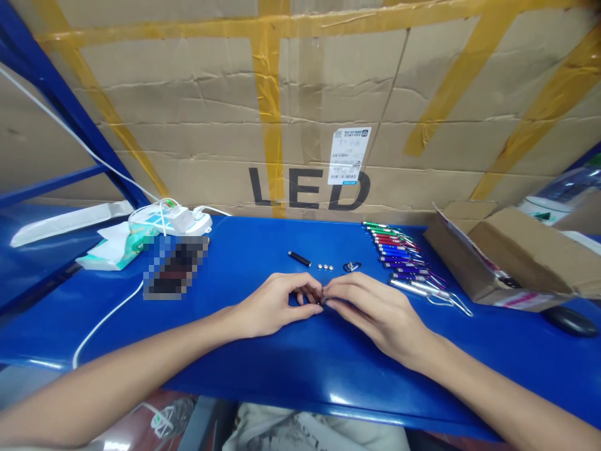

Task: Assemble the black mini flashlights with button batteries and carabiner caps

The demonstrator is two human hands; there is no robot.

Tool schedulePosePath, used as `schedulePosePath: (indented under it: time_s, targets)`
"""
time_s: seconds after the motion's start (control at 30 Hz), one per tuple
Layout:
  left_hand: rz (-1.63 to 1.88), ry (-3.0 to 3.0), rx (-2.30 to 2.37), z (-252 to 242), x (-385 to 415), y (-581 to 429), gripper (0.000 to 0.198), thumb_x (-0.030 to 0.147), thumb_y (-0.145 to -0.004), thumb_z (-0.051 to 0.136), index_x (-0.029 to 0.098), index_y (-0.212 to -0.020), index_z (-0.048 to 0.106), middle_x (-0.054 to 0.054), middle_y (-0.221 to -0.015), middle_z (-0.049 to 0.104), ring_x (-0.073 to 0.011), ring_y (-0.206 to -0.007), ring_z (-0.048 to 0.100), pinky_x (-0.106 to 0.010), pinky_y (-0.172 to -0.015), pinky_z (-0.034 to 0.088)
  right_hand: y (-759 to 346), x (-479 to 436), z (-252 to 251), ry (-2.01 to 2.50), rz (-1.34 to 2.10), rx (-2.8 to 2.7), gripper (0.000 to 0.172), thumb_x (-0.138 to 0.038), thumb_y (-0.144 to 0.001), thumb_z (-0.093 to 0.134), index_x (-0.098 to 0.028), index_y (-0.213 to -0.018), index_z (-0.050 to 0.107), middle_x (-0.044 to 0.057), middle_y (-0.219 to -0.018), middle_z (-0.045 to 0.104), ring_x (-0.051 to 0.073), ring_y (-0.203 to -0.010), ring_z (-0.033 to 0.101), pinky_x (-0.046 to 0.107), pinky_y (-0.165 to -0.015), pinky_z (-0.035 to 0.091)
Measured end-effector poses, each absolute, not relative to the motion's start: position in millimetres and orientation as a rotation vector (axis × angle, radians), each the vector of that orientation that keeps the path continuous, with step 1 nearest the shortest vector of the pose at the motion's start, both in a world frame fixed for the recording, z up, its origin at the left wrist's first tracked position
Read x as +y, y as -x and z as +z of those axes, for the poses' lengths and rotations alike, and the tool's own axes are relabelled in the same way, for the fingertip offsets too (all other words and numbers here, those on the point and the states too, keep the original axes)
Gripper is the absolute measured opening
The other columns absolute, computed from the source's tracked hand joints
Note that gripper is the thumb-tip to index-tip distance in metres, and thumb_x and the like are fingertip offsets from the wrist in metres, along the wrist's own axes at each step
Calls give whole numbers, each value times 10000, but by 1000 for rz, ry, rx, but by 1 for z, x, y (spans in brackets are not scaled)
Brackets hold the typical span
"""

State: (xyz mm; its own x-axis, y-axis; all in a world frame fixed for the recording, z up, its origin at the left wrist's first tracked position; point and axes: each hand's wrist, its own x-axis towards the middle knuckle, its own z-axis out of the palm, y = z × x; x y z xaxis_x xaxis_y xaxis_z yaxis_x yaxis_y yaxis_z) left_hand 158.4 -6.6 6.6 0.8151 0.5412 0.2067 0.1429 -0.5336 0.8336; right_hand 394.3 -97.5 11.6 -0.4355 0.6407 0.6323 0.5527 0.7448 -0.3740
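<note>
Pinching a dark piece (321, 302), grip narrow, left hand (275, 305) meeting right hand (387, 313)

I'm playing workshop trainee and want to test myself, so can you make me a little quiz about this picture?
1. Count: how many small silvery discs lie near the black tube?
2. True or false: the left hand and right hand have their fingertips close together.
3. Multiple choice: where does the open cardboard box stand?
A. Left of the row of slim coloured tubes
B. Right of that row
C. On the floor

Key:
1. Three.
2. True; they meet around a small dark piece, mostly hidden by fingers.
3. B.
</note>
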Motion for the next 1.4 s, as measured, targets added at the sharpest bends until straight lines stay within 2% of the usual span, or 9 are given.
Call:
schedulePosePath:
  time_s: [0.17,0.4,0.57,0.63,0.83,1.07,1.4]
  targets:
    - [606,-2129,482,7,-5,-157,151,274,-993,771,178,-1106,743,-28,-1052,791,-141,-879,703,-245,-847,560,-396,-98,12,908,110,-2151,215,-156,-1081,648,-223,-1285,660,101,-1187,739,218,-1102,733,344,-959,621]
    - [626,-2174,483,7,-5,-157,143,292,-998,765,187,-1092,744,-29,-1052,789,-154,-903,707,-258,-866,560,-397,-98,16,961,32,-2123,155,-173,-1081,633,-234,-1221,653,94,-1125,720,245,-1030,691,393,-891,581]
    - [631,-2089,593,6,-4,-158,175,285,-988,752,186,-1131,736,-30,-1054,800,-153,-876,719,-270,-846,567,-406,-90,17,1156,-56,-2202,113,-170,-1103,546,-217,-1096,649,67,-956,684,234,-857,592,401,-805,495]
    - [646,-2064,625,6,-3,-159,188,289,-984,748,182,-1137,734,-33,-1042,799,-155,-871,719,-273,-831,565,-410,-87,16,1204,-43,-2305,129,-190,-1104,545,-221,-1059,662,60,-926,670,238,-853,570,406,-810,476]
    - [685,-2049,661,5,0,-158,209,297,-989,733,178,-1160,733,-48,-1033,795,-164,-874,714,-275,-793,551,-409,-86,5,1259,30,-2437,172,-253,-1124,553,-237,-1214,700,90,-1069,681,267,-983,563,435,-884,471]
    - [673,-2031,644,5,-1,-159,204,308,-981,742,173,-1132,725,-42,-1015,782,-154,-862,709,-268,-791,552,-411,-84,-1,1261,103,-2419,200,-255,-1149,517,-252,-1211,707,82,-1092,691,254,-993,553,425,-888,447]
    - [659,-2002,614,3,-2,-159,215,304,-967,748,178,-1141,731,-46,-1028,793,-161,-865,723,-282,-799,566,-406,-90,9,1295,152,-2446,186,-267,-1161,467,-243,-1069,627,72,-1075,664,259,-963,526,418,-838,415]
